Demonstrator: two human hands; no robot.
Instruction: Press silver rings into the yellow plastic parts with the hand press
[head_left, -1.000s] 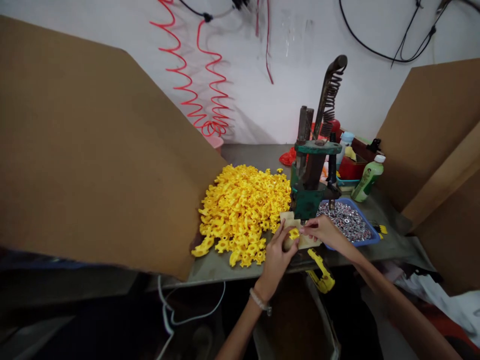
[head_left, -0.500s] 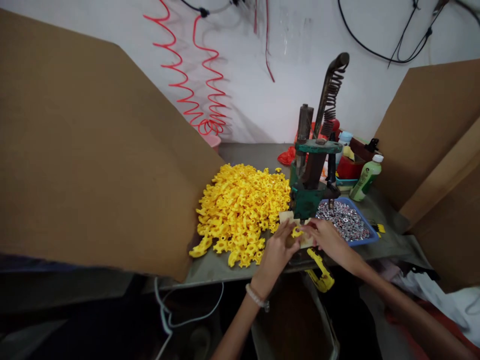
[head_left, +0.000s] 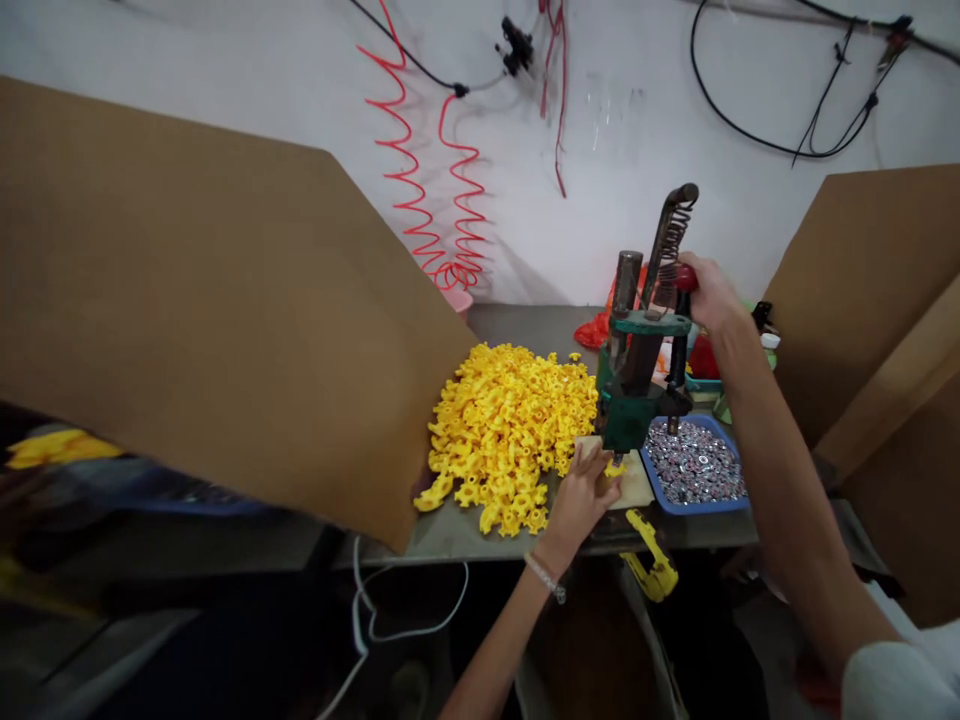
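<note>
My right hand is closed around the red knob on the lever of a green hand press. Below the press head, a small yellow plastic part rests on a pale board. My left hand, with a beaded bracelet on the wrist, steadies this part between thumb and fingers. The fingertips partly cover it. Just left of the hand lies a big heap of similar yellow parts. To the right of the press, a blue tray holds many small shiny metal pieces.
Cardboard panels wall the bench on both sides. A yellow clip-like piece sticks out at the front edge. Behind the press lies a red plastic bag. Red coiled hoses hang on the wall.
My right hand has left the yellow part at the board and risen to the press lever's red knob. My left hand stays at the part. The view has shifted slightly.
</note>
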